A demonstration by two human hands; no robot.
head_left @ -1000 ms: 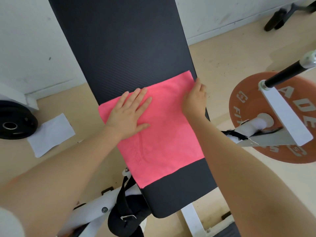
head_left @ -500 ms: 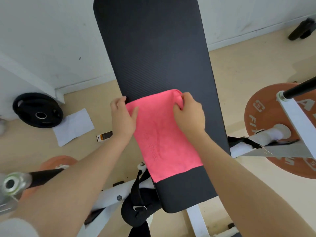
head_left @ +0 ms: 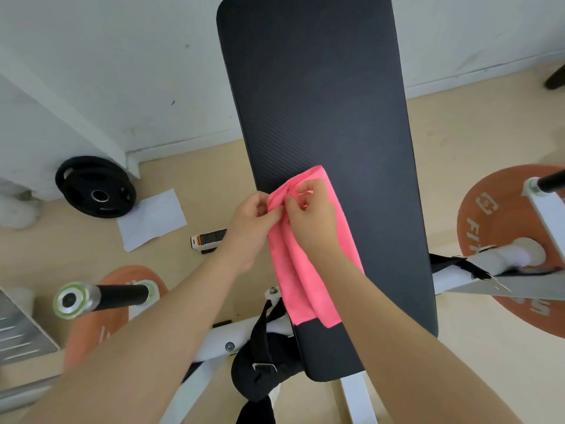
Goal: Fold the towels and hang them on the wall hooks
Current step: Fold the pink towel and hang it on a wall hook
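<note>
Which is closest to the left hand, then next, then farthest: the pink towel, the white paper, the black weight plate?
From the left hand:
1. Pink towel, pinched in its fingers.
2. White paper, on the floor to the left.
3. Black weight plate, farther left, by the wall.

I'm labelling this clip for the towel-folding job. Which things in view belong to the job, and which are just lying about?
Part of the job:
- pink microfibre towel, gathered lengthwise
- left hand and right hand, both pinching its far end
- black padded bench under it

Lying about:
- black weight plate
- white paper sheet
- orange weight plate
- small barcode box
</note>
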